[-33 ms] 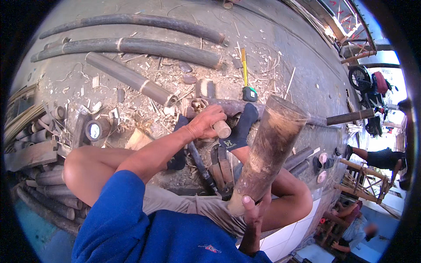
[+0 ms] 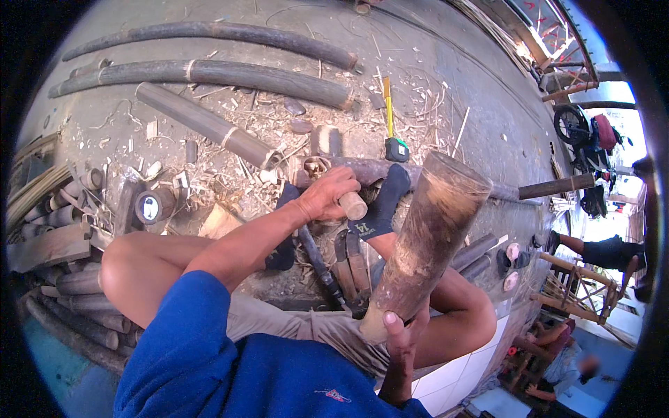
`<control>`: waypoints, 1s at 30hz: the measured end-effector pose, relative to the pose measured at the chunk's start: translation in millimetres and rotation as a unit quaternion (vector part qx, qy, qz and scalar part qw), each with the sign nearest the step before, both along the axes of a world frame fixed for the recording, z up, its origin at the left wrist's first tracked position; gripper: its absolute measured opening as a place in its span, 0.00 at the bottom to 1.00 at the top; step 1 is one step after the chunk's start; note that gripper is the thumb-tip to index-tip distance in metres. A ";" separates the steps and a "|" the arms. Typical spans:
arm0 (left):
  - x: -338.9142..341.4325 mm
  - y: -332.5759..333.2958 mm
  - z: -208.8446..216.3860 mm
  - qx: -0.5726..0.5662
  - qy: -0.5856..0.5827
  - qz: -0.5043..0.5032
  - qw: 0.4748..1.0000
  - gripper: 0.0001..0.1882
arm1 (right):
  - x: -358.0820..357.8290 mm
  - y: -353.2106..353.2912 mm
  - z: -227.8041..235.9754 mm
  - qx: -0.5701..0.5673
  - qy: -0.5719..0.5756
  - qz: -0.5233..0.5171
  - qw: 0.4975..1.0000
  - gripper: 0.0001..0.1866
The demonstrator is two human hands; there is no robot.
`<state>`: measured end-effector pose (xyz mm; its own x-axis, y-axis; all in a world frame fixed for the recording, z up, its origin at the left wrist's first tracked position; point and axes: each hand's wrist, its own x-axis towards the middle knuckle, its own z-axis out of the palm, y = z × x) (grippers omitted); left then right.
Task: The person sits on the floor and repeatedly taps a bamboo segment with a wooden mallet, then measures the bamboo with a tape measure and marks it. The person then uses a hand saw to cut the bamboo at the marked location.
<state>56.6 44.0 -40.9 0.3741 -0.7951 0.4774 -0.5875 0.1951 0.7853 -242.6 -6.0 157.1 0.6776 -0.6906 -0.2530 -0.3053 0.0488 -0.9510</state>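
Note:
My left hand (image 2: 330, 195) is closed round a short, round wooden handle (image 2: 354, 206), whose pale end points toward me; whatever lies beyond the fist is hidden. Just past that fist, the notched end of a long bamboo pole (image 2: 362, 169) lies on the floor between my socked feet. My right hand (image 2: 401, 341) grips the near end of a thick brown bamboo section (image 2: 426, 240), thumb on top. This section leans up and away over my right leg. Its far rim is raised, and the fingers behind it are partly hidden.
Wood shavings and a tape measure (image 2: 396, 149) with its yellow blade out lie ahead. Two long dark poles (image 2: 202, 72) and a shorter bamboo length (image 2: 202, 122) rest farther off. Cut bamboo (image 2: 77, 317) is piled at left. Hand tools (image 2: 352, 265) sit between my legs. People are at far right.

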 end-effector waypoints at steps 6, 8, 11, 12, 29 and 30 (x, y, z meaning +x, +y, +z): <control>8.3 0.5 -1.5 -0.036 -0.013 0.005 0.999 0.24 | 16.2 9.4 -36.2 0.108 -0.105 0.053 0.987 0.49; 9.0 0.4 -4.3 -0.019 -0.012 0.008 1.000 0.26 | 46.3 24.6 -53.7 0.015 0.016 -0.008 1.000 0.43; 4.9 -2.2 -11.0 -0.001 0.269 -0.035 0.963 0.34 | 77.4 23.0 -67.2 -0.047 0.091 0.091 0.991 0.40; 3.5 -2.3 -13.3 0.015 0.403 -0.030 0.915 0.38 | 79.5 22.6 -67.7 -0.049 0.102 0.082 0.990 0.40; 33.0 -8.9 3.8 -0.008 0.243 0.071 0.968 0.18 | 119.9 -22.0 -29.6 -0.073 -0.134 0.033 0.988 0.34; 35.7 -9.9 3.8 -0.001 0.255 0.075 0.964 0.17 | 123.0 -23.2 -30.5 -0.086 -0.161 0.061 0.981 0.34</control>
<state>92.3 34.1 -37.1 0.6712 -0.7129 0.2033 -0.1474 0.1404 0.9791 -119.7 -29.2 126.6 0.7840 -0.6125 0.1011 0.0185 -0.1397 -0.9900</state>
